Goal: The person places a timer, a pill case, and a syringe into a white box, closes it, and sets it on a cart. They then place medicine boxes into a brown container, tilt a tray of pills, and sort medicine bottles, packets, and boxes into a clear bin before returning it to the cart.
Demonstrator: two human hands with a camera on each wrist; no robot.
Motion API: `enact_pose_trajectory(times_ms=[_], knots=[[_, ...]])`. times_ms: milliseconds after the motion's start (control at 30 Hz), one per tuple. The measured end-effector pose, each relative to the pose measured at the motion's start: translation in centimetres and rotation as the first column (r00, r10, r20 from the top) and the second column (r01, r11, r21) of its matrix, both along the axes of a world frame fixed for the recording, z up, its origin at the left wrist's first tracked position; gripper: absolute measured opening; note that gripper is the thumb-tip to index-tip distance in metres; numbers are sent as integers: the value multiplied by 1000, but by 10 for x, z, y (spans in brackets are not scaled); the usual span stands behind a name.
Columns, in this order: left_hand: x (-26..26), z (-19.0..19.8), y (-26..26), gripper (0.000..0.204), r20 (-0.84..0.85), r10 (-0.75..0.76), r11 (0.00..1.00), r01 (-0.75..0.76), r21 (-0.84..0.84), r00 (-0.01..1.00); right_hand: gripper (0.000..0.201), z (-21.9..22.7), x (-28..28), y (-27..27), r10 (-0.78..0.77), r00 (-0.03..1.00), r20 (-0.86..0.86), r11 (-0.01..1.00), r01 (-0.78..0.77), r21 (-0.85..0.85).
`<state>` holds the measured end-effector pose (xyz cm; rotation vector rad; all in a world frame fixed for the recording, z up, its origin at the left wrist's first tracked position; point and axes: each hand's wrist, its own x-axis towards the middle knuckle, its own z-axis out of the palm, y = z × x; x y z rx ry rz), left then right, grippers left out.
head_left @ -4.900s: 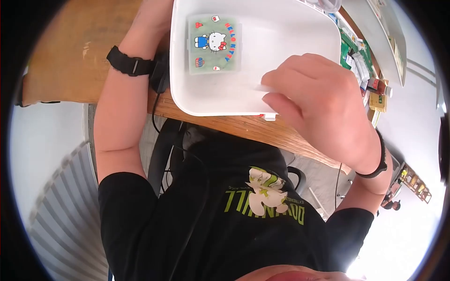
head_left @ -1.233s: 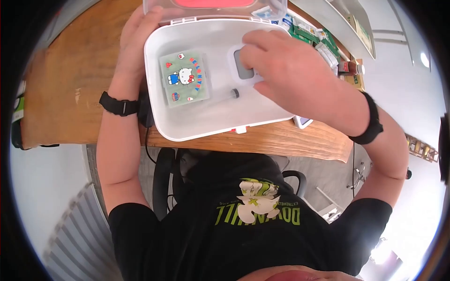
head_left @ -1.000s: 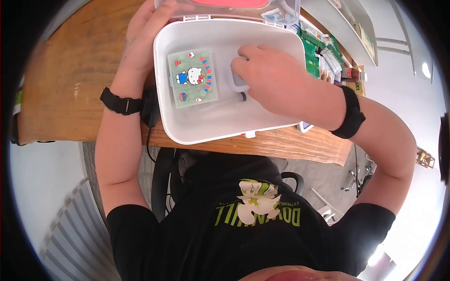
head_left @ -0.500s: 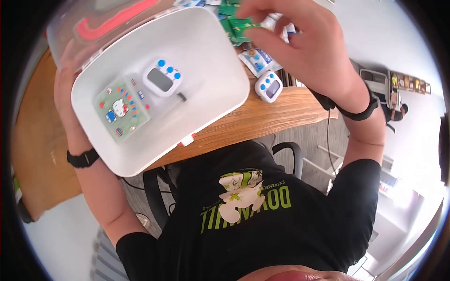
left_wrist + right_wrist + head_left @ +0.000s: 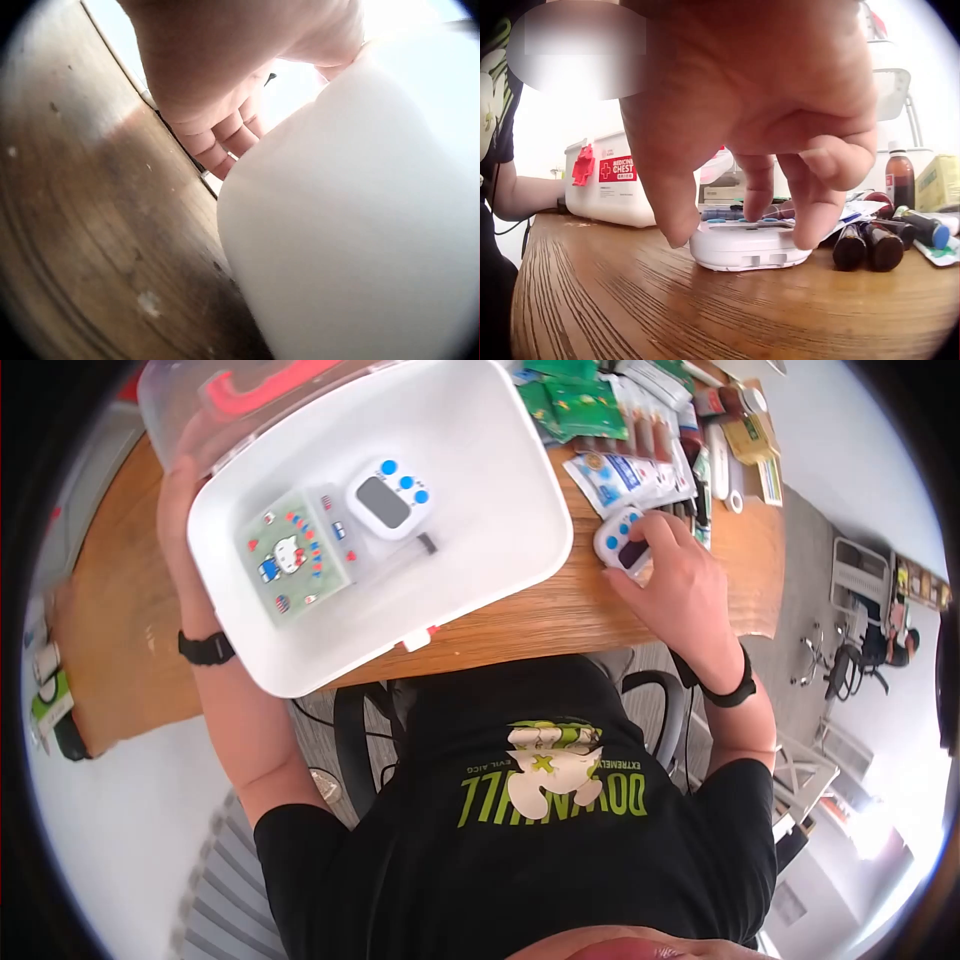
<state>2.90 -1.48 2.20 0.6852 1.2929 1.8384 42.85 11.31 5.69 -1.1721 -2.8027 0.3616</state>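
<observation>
In the head view, a white box (image 5: 500, 470) stands with its lid (image 5: 190, 400) raised. My left hand (image 5: 182, 525) holds the lid by its edge; some fingers show blurred through the clear plastic. The left wrist view shows this hand (image 5: 232, 75) beside the box wall (image 5: 352, 210). Inside the box lie a Hello Kitty case (image 5: 285, 555), a white device (image 5: 385, 500) with blue buttons, and a clear tube with a dark end (image 5: 428, 543). My right hand (image 5: 680, 585) grips a second white device (image 5: 612, 545) on the table; thumb and fingers straddle it (image 5: 742, 247) in the right wrist view.
Green packets (image 5: 590, 410), a blue-and-white packet (image 5: 610, 480), brown vials and a brown bottle (image 5: 722, 402) crowd the table's back right. A yellow carton (image 5: 750, 438) is beside them. The wooden table's front edge (image 5: 520, 625) runs before the box. Chairs stand beyond.
One white device has come to rest inside the box, and my right hand has left the box, moved right and taken hold of the other. The lid has come up, with my left hand at it.
</observation>
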Motion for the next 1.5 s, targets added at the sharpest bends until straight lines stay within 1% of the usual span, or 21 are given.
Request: enact_pose_trajectory(times_ms=[100, 200, 267, 333, 433, 500, 600, 633, 700, 800, 833, 933, 1033, 1100, 1133, 1233, 1300, 1333, 1400, 1433, 1500], knots=[[-10, -5, -3, 55, 8, -121, 989, 120, 81, 993, 37, 8, 0, 1, 36, 999, -27, 999, -35, 29], [-14, -5, 1, 56, -13, -118, 985, 119, 124, 993, 40, 44, -9, 3, 120, 967, -226, 990, -98, 103], [-12, -3, 4, 57, -28, -87, 987, 90, 131, 996, 40, 73, -22, 8, 296, 924, -241, 944, -245, 220], [-9, 1, 7, 57, -43, -63, 988, 68, 135, 997, 39, 98, -49, 14, 481, 849, -217, 870, -430, 242], [-5, 2, 6, 59, -68, -30, 988, 40, 147, 997, 39, 106, -101, 17, 677, 727, -115, 728, -636, 257], [-3, 2, 5, 60, -72, 10, 989, 1, 151, 997, 39, 105, -135, 11, 759, 651, 7, 639, -748, 181], [7, 7, 3, 60, -74, 109, 988, -100, 120, 991, 39, 74, -171, 15, 823, 544, 162, 520, -837, 170], [3, 2, 2, 60, -104, 100, 987, -86, 132, 990, 17, 63, -180, 14, 843, 509, 176, 474, -856, 206], [-7, -9, 2, 60, -161, 82, 987, -58, 150, 984, 19, 48, -189, 11, 845, 493, 205, 473, -870, 142], [-4, -11, 1, 59, -101, 119, 982, -103, 156, 988, 22, 29, -196, 7, 843, 501, 197, 489, -865, 112], [-5, -12, 1, 58, -101, 103, 982, -85, 167, 990, 22, 26, -197, 5, 840, 510, 184, 498, -860, 113], [-5, -9, 1, 56, -107, 65, 980, -43, 195, 992, 25, 31, -197, 3, 812, 558, 172, 545, -830, 118], [-4, -4, 0, 55, -109, 36, 978, -13, 208, 993, 24, 38, -191, 2, 754, 618, 222, 605, -785, 132], [-10, -5, -4, 54, -92, -7, 979, 26, 202, 996, 22, 44, -189, -3, 658, 673, 336, 723, -691, -31], [-11, -8, -4, 54, -93, 13, 982, 5, 187, 996, 21, 47, -188, -5, 607, 689, 396, 775, -623, -105], [-7, -10, 2, 53, -100, 74, 985, -57, 162, 992, 12, 47, -191, 1, 625, 727, 283, 775, -533, -340], [2, -2, 2, 50, -92, 123, 981, -107, 163, 988, 21, 44, -189, 7, 659, 734, 164, 727, -566, -389], [3, 0, 1, 51, -90, 115, 991, -108, 81, 989, 25, 43, -188, 9, 670, 735, 103, 702, -582, -411], [-3, 2, -1, 53, -84, 97, 991, -104, -80, 992, 14, 40, -186, 10, 661, 739, 130, 719, -575, -391], [-6, -1, -1, 54, -88, 94, 993, -100, -65, 992, 11, 39, -185, 10, 653, 744, 145, 731, -567, -380], [-12, -9, 2, 58, -93, 70, 997, -73, -32, 993, 12, 52, -179, 10, 698, 704, 134, 714, -670, -201]])
